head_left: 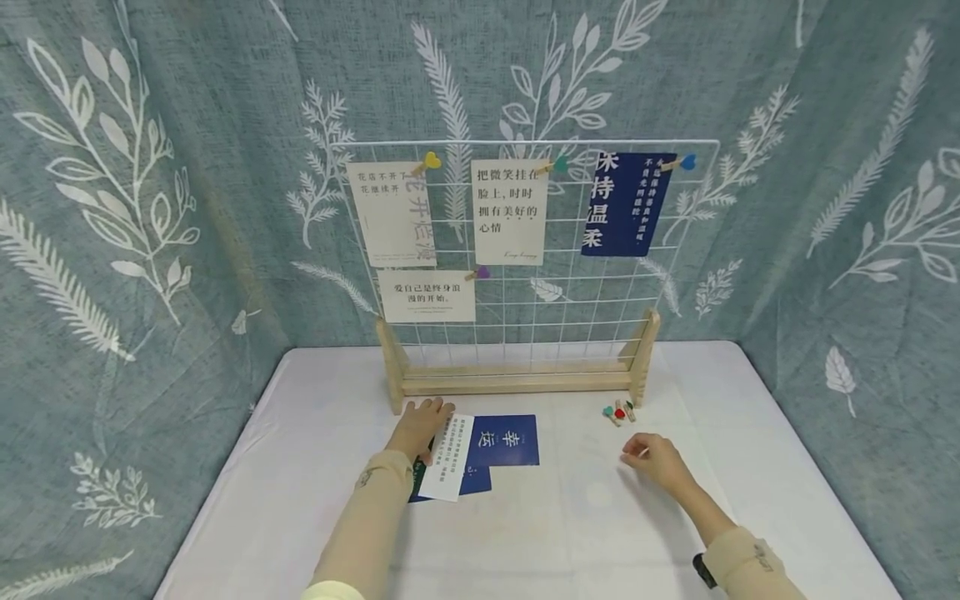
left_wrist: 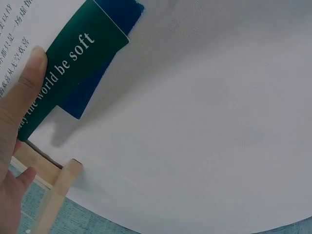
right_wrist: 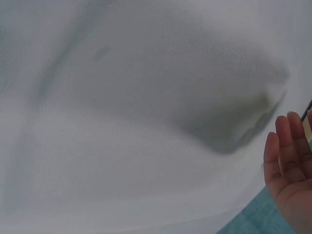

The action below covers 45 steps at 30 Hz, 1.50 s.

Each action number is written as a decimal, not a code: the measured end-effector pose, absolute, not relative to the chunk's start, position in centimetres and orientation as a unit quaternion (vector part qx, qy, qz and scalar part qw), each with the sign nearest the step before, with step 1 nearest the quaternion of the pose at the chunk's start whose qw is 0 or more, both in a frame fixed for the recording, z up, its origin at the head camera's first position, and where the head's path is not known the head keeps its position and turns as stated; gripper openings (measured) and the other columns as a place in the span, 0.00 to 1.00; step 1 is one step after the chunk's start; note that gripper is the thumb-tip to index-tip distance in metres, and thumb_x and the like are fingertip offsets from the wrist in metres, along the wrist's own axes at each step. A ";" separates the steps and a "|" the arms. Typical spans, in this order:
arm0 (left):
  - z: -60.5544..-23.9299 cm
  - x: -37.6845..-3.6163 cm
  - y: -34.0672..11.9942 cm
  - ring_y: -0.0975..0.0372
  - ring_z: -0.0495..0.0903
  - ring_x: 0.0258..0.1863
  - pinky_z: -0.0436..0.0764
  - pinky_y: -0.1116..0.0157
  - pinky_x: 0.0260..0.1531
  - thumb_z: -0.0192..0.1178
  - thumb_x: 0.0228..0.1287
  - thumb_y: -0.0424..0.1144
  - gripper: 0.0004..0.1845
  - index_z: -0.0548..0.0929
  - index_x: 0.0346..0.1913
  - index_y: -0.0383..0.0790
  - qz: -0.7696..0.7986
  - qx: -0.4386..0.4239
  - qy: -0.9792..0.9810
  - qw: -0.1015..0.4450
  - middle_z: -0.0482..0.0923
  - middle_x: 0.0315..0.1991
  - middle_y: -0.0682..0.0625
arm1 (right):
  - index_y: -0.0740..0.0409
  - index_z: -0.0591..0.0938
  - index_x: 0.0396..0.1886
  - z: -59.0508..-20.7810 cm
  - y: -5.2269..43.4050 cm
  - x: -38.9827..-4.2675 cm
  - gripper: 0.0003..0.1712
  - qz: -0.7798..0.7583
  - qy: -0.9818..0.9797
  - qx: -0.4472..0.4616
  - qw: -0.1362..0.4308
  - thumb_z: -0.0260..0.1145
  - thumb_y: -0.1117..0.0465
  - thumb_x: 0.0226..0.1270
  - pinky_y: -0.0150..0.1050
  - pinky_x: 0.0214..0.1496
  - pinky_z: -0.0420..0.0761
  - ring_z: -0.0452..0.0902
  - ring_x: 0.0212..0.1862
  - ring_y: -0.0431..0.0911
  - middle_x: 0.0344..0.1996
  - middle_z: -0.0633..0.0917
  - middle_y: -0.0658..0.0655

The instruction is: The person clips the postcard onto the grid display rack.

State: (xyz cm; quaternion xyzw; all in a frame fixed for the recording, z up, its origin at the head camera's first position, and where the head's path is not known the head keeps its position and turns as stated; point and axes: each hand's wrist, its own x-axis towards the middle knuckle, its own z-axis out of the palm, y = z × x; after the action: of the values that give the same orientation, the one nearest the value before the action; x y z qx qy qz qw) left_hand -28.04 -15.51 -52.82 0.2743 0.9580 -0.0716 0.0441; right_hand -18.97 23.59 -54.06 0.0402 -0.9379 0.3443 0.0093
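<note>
Cards are lying in a loose stack on the white table [head_left: 315, 467], just in front of the wooden base of the grid stand [head_left: 517, 379], and the left hand [head_left: 422, 425] is resting on their left edge. From the left wrist, the thumb [left_wrist: 30, 73] is pressing flat on the green card [left_wrist: 73, 68], which is lying over a blue card [left_wrist: 90, 92]; the fingers are looking straight rather than curled, so the hand is pressing, not pinching. In the head view a white card [head_left: 447, 458] is lying tilted over the stack beside the hand, with a second blue card [head_left: 504, 439] just to its right. The right hand [head_left: 656, 458] is hovering low over the table well apart from the cards, near three small clips [head_left: 619, 412] lying by the stand's right foot. Something thin and pale is showing at its fingertips in the head view, too small to name; from the right wrist the fingers [right_wrist: 287, 146] are appearing straight and together, so I cannot tell whether it is pinching anything. Four cards are hanging clipped to the white grid [head_left: 600, 283], against a leaf-patterned curtain [head_left: 150, 208]
</note>
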 end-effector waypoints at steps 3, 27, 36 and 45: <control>-53.0 -28.0 -15.5 0.48 0.70 0.59 0.70 0.47 0.60 0.79 0.25 0.46 0.53 0.64 0.63 0.42 -0.065 0.270 0.960 0.042 0.68 0.57 0.42 | 0.66 0.81 0.27 -53.8 23.6 -19.3 0.04 0.343 -0.938 0.046 0.012 0.68 0.68 0.56 0.33 0.31 0.76 0.75 0.27 0.43 0.23 0.83 0.56; -53.9 -27.1 -17.0 0.46 0.72 0.49 0.76 0.46 0.46 0.77 0.25 0.55 0.52 0.69 0.60 0.40 -0.074 0.197 0.978 -0.003 0.69 0.56 0.39 | 0.69 0.79 0.31 -51.2 25.0 -23.1 0.05 0.256 -0.966 0.034 0.015 0.63 0.69 0.58 0.46 0.34 0.77 0.78 0.30 0.53 0.26 0.83 0.64; -53.2 -26.7 -16.5 0.45 0.73 0.48 0.74 0.46 0.48 0.77 0.23 0.57 0.52 0.71 0.59 0.38 -0.069 0.158 0.985 -0.003 0.69 0.56 0.39 | 0.70 0.79 0.35 -51.5 23.6 -24.8 0.06 0.246 -0.968 0.037 0.026 0.62 0.70 0.60 0.50 0.41 0.79 0.79 0.37 0.57 0.33 0.83 0.66; -53.3 -25.1 -17.7 0.48 0.76 0.39 0.74 0.47 0.45 0.78 0.32 0.53 0.40 0.74 0.48 0.33 0.084 0.133 0.986 0.060 0.76 0.38 0.39 | 0.70 0.78 0.36 -52.6 22.3 -25.6 0.07 0.228 -0.972 0.049 0.040 0.63 0.72 0.57 0.52 0.43 0.80 0.80 0.37 0.58 0.33 0.83 0.67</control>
State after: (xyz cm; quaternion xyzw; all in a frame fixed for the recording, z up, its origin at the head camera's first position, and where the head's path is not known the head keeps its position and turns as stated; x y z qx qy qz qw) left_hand -25.14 -17.65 -53.26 0.1331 0.9858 0.0837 0.0597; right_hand -25.60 22.34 -52.59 0.0495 -0.9716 0.2279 0.0398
